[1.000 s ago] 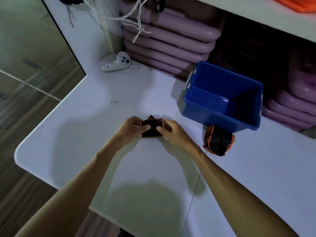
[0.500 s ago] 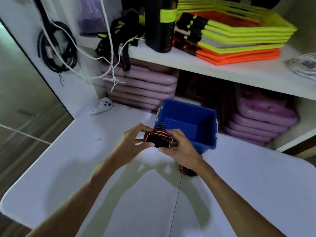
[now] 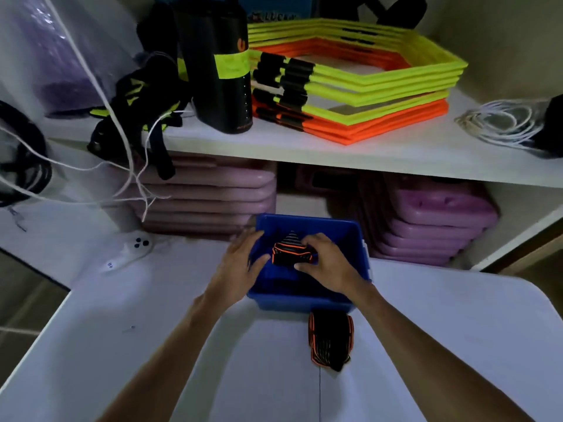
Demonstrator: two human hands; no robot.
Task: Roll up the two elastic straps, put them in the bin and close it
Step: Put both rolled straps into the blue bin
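Both forearms are bare, left hand and right hand ungloved.

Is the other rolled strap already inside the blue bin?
No, the second rolled strap lies on the white table just in front of the blue bin, outside it.

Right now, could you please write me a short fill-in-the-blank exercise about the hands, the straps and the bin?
1. The right hand holds a rolled strap over the open ____ bin.
2. The second rolled strap lies on the ____ in front of the bin.
3. The left hand, fingers straight, rests at the bin's ____ wall.

Missing words: blue; table; left
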